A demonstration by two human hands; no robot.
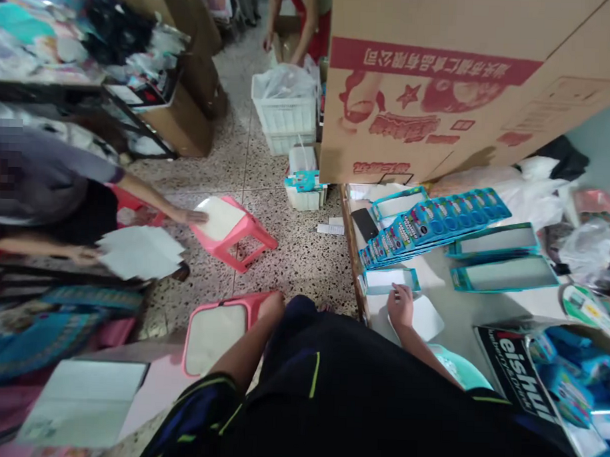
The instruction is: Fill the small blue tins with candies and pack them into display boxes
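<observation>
My right hand (401, 304) is over the table at my right, its fingers loosely bent and apart at the near edge of a small blue-edged open box (383, 281). Under its wrist lies a white rounded sheet (426, 319). Just beyond the small box, blue printed packaging cards (415, 229) lie in an overlapping fan. My left hand (272, 302) is low beside my knee, by a red plastic stool (255, 307) with a pale-topped frame (216, 339); its fingers are hidden.
A large cardboard carton (430, 93) stands at the table's far end. Long blue-edged boxes (506, 272), a phone (365, 224) and a mint bowl (460, 367) are on the table. A seated co-worker (51, 173) holds white sheets (141, 251) and touches another stool (229, 232). White crates (283, 114) stand ahead.
</observation>
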